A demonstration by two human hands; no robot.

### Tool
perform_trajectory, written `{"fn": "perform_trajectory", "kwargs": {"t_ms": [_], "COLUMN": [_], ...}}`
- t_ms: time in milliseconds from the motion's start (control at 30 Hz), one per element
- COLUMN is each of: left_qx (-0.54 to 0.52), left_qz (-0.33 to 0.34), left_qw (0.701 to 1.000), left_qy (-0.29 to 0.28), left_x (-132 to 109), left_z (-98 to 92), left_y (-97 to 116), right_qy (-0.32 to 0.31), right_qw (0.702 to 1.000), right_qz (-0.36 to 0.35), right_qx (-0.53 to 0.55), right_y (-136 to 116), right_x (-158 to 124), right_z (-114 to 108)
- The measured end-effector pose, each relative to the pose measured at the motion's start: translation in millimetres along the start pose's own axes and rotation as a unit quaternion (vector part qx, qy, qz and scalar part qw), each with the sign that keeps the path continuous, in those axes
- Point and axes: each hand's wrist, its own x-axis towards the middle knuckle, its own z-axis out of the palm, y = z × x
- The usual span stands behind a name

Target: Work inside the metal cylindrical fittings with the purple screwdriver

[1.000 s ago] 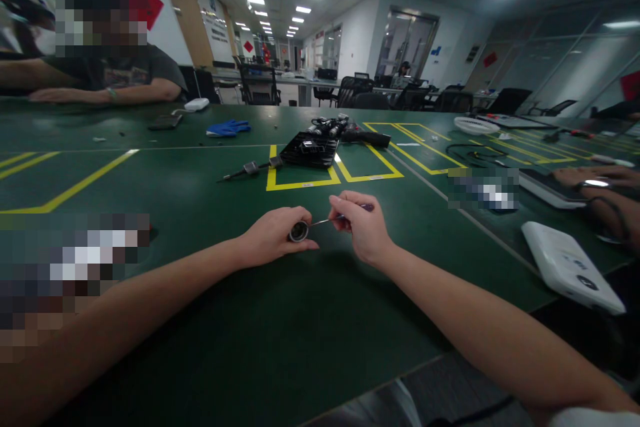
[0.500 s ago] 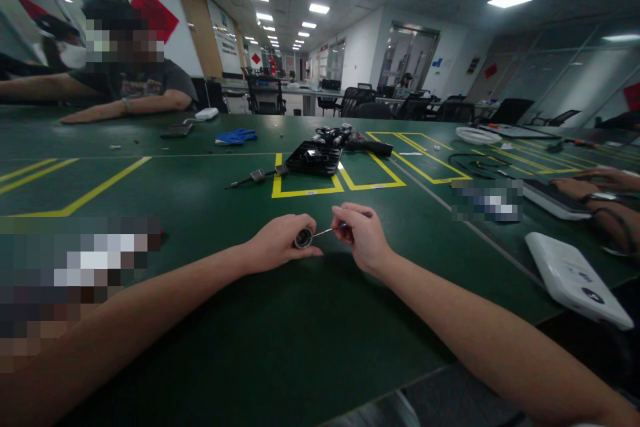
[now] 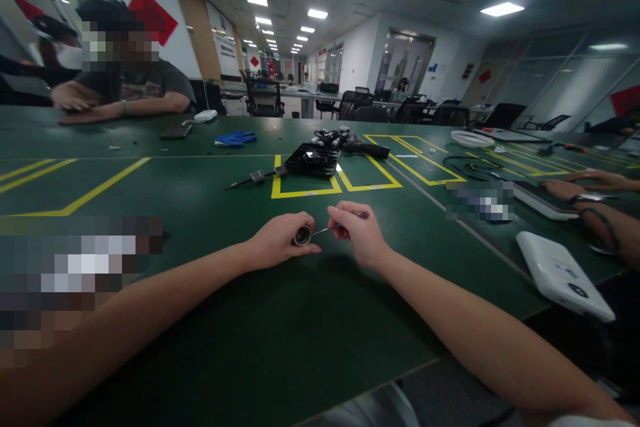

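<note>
My left hand [image 3: 280, 240] is closed round a short dark cylinder with a shiny ring-like rim [image 3: 303, 235], its hollow end facing me. In my right hand [image 3: 361, 232] is a small screwdriver with a dark handle [image 3: 362, 215] and a thin metal shaft [image 3: 321, 231]. The shaft points left, and its tip meets the right side of the cylinder's rim or lies just beside it; I cannot tell which. Both hands are just above the green table [image 3: 280, 320]. Most of the cylinder's body is hidden by my left fingers.
Beyond my hands lies a pile of black parts [image 3: 315, 159] with a rod [image 3: 256, 177] at its left. A blue glove [image 3: 236, 139] is farther left. On the right are a white device [image 3: 563, 275] and another person's hands [image 3: 595, 183]. A person [image 3: 125, 80] leans on the far left edge.
The view has turned slightly right. My right hand has shifted slightly and the screwdriver handle is tilted a little differently. Both holds stay the same. The person across has drawn one arm in.
</note>
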Motion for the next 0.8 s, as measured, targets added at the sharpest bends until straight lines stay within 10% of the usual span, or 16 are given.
{"fn": "perform_trajectory", "kwargs": {"t_ms": [800], "left_qx": [0.009], "left_qz": [-0.008], "left_qw": [1.000], "left_qy": [0.016], "left_x": [-5.0], "left_z": [-6.6], "left_y": [8.3], "right_qy": [-0.054], "right_qw": [0.995], "right_qz": [-0.034], "right_qx": [-0.074], "right_y": [-0.2], "right_x": [3.9], "right_z": [-5.0]}}
